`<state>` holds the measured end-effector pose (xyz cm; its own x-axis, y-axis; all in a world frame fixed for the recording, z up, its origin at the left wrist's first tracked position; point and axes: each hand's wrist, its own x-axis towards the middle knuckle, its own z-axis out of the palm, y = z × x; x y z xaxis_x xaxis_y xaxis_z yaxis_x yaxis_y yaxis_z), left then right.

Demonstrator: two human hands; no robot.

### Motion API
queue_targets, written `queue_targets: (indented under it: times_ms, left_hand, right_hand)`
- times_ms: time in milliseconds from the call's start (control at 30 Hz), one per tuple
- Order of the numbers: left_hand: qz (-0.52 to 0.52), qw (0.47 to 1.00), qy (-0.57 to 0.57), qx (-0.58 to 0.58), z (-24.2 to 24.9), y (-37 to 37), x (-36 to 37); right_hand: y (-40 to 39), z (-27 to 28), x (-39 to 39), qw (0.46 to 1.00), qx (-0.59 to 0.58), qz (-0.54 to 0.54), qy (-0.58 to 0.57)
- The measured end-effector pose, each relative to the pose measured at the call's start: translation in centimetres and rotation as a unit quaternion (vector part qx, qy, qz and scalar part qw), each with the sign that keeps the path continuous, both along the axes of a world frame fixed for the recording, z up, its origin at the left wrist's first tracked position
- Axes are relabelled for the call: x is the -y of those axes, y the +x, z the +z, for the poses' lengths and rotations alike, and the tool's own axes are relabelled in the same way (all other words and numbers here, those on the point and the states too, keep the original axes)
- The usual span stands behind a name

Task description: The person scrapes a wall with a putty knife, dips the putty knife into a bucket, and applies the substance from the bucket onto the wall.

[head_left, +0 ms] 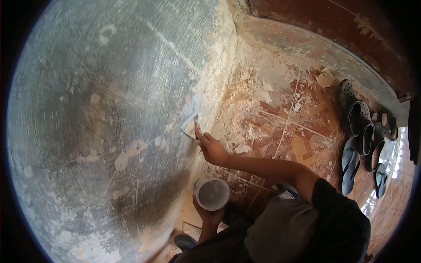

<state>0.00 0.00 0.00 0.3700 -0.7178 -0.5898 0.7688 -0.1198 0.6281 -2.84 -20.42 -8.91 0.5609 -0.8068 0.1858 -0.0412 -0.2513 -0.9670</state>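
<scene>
My right hand point(214, 150) is closed around a putty knife point(189, 126), its forefinger stretched along the tool toward the blade. The wide blade lies against the grey plastered wall point(109, 144), close to where wall and floor meet. Just above the blade, a smooth light-grey patch of filler point(192, 104) shows on the wall. Below and nearer to me, my left hand point(208, 215) grips a round white tub point(212, 193) from beneath and the side. The tub's mouth faces up and its inside looks pale grey. My fingers hide the knife's handle.
Flakes and dust of old plaster point(250, 101) cover the brown tiled floor point(302, 151) along the wall. Several dark clogs point(351, 114) and sandals point(349, 168) stand in a row at right. A low ledge point(307, 41) closes off the far side.
</scene>
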Motion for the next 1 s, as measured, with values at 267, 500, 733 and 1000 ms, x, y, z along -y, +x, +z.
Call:
queue_targets:
  times_ms: [267,500,733,1000]
  left_hand:
    - [-0.033,0.976,0.092,0.195,1.6,-1.9,0.6]
    - [-0.05,0.959,0.117,0.255,2.2,-2.3,0.8]
    - [-0.17,0.884,0.1,0.423,0.9,-1.5,0.5]
    - [0.097,0.976,0.06,-0.184,0.1,-0.5,-1.0]
  right_hand:
    - [-6.3,4.7,3.4,0.998,-0.041,-0.011,-0.035]
    - [-1.0,-0.3,3.1,0.996,0.044,-0.023,-0.068]
    - [-5.9,-1.4,-3.3,1.0,-0.008,0.024,-0.008]
    - [-7.3,3.0,-0.9,0.987,0.14,-0.045,0.069]
